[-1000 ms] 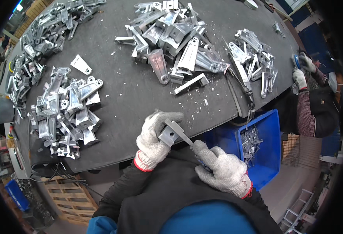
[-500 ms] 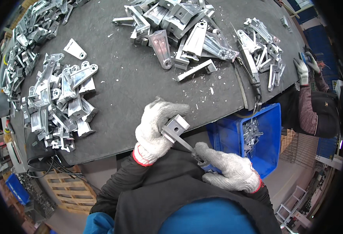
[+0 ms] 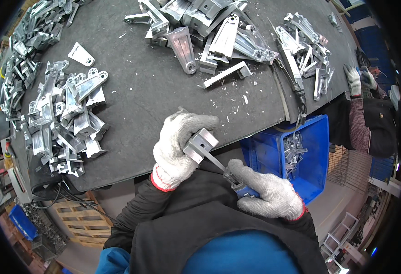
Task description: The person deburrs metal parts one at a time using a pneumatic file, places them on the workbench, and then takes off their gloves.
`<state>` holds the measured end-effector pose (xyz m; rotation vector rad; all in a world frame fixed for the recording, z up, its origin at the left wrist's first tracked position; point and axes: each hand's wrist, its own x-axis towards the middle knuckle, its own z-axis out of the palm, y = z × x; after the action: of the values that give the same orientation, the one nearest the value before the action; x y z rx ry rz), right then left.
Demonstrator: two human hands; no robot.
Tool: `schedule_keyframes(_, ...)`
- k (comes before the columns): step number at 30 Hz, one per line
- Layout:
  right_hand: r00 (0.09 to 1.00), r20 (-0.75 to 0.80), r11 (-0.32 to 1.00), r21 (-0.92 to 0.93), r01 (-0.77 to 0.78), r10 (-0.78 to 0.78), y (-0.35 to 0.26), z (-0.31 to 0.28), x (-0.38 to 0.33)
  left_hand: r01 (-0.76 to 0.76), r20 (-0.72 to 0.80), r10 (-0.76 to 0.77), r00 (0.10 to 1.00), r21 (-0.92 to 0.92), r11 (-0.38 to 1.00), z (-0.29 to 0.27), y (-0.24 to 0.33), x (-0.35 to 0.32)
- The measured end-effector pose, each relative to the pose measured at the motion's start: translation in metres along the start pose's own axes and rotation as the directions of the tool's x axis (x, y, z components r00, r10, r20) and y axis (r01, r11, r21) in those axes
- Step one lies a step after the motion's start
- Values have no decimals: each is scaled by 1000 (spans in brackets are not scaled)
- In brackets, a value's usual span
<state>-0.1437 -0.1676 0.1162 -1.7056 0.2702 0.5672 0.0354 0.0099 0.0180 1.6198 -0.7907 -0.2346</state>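
Note:
In front of my body, at the table's near edge, I hold a silver cast-metal bracket (image 3: 202, 145) with a square, holed block at one end and a slim arm. My left hand (image 3: 173, 148), in a white knit glove with a red cuff, is closed round the block end. The arm slants down toward my right hand (image 3: 271, 192), gloved the same way. Its fingers are wrapped round a small blue-handled tool (image 3: 245, 190), whose metal tip meets the bracket's lower end. The glove hides part of the tool, so its exact kind is unclear.
Heaps of similar brackets lie on the dark tabletop (image 3: 136, 132): a left pile (image 3: 68, 118), a far middle pile (image 3: 209, 32) and a right pile (image 3: 307, 50). A black corded tool (image 3: 291, 73) lies beside a blue bin (image 3: 317, 160) holding metal parts. A co-worker's gloved hand (image 3: 353, 80) is at right.
Both hands stay on the bracket and tool, shifting slightly up and left in view. More of the blue handle shows. The table and piles have shifted slightly in the picture.

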Motion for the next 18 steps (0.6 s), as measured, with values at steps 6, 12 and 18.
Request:
schedule_keyframes(6,981,72,983,-43,181,-178,-18,-7,6,57,-13,-57,998,-7,998,4,-2,0)
schedule_keyframes(12,400,-707,756,-293,585,-583,-49,-44,-26,241,3,-248,969,-240,940,6,1,-2)
schedule_keyframes(18,436,-699,805,-358,472,-567,-54,-44,-29,224,-53,-249,967,-292,930,12,1,-3)
